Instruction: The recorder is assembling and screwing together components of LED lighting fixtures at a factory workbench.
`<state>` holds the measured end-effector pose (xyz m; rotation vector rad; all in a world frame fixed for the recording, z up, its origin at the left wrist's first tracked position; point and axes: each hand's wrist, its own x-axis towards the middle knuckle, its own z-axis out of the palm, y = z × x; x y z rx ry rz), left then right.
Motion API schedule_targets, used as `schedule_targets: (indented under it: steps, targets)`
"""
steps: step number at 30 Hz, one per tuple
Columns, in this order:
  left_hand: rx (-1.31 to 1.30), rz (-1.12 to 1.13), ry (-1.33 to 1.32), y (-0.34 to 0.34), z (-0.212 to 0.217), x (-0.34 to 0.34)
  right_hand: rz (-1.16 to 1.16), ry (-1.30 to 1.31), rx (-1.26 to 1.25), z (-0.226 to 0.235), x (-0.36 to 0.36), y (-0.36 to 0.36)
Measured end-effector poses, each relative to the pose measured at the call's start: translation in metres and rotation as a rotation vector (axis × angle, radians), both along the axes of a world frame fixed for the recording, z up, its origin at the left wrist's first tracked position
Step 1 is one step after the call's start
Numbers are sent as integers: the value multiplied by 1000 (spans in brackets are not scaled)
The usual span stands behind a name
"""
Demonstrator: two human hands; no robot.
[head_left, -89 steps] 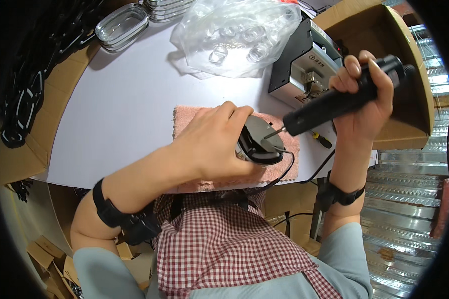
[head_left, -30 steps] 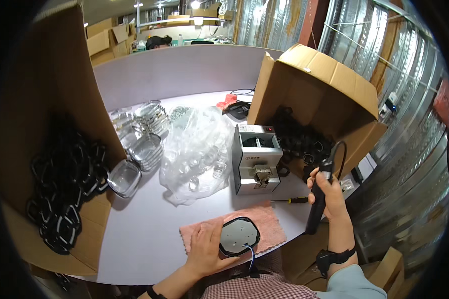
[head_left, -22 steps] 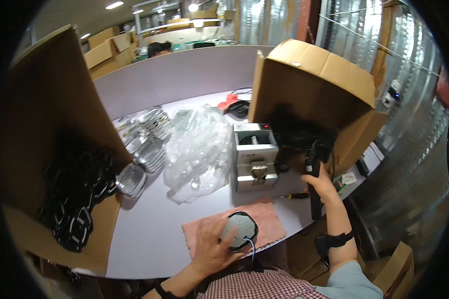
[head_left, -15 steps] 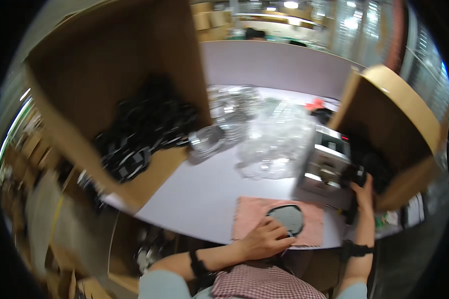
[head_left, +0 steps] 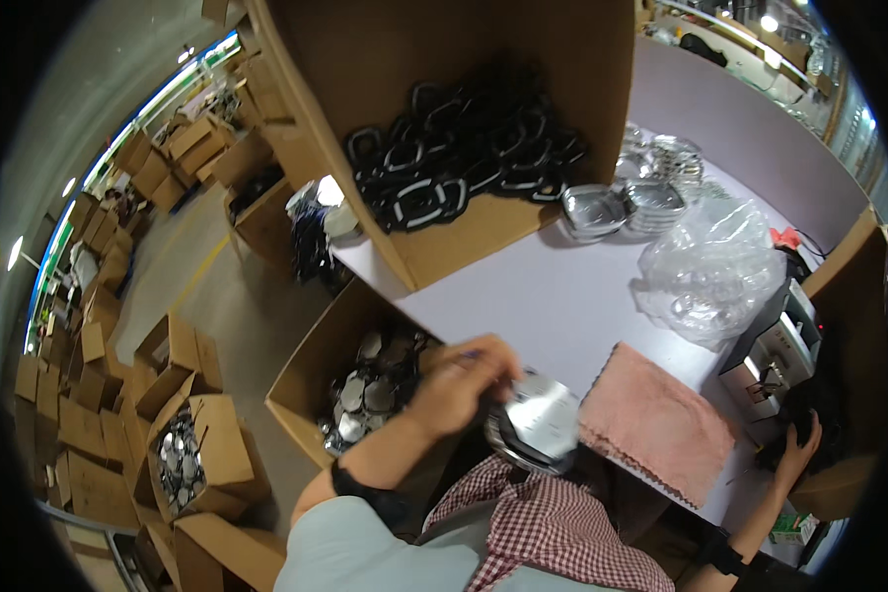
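The left hand (head_left: 469, 383), motion-blurred, has its fingers grasping a grey-faced, black-rimmed device (head_left: 541, 422) at the device's ten o'clock side, by the edge or by a cord there; the blur hides which. The device is tilted over the near edge of the white surface (head_left: 498, 306), toward nine o'clock of the pink cloth (head_left: 658, 424).

Toward three o'clock of the cloth, the right hand (head_left: 794, 456) is at a dark tool (head_left: 805, 407); I cannot tell whether its fingers are clenched on it or released. A metal-fronted machine (head_left: 775, 357) stands at the cloth's two o'clock.

From the left hand, a carton of shiny plates (head_left: 311, 380) lies at nine o'clock, a tall carton (head_left: 508, 222) of black frames (head_left: 474, 148) at twelve, glass dishes (head_left: 597, 209) at one, and a clear plastic bag (head_left: 710, 271) at two.
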<state>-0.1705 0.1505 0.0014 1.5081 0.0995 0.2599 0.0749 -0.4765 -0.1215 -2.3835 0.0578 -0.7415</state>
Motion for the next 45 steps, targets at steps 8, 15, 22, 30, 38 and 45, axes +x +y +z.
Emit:
schedule_targets:
  steps: [8,15,22,30,38,45]
  targets:
    - [57,638,305,119,-120,-113,44,-292,-132,43,-31,57]
    - [21,898,655,209,-283,-152,427,-196,170,63,-52,162]
    - [300,1028,562,290,-313,-143,590,-94,208,71,-90,273]
    - [751,642,854,342,-350,-250,710,236,-7,121,-121,405]
    - [796,308,803,257,-166,-111,526,162,-493,139,-144,426]
    - [855,1025,-70,364,-41,-51,648,115,-526,159,-158,483]
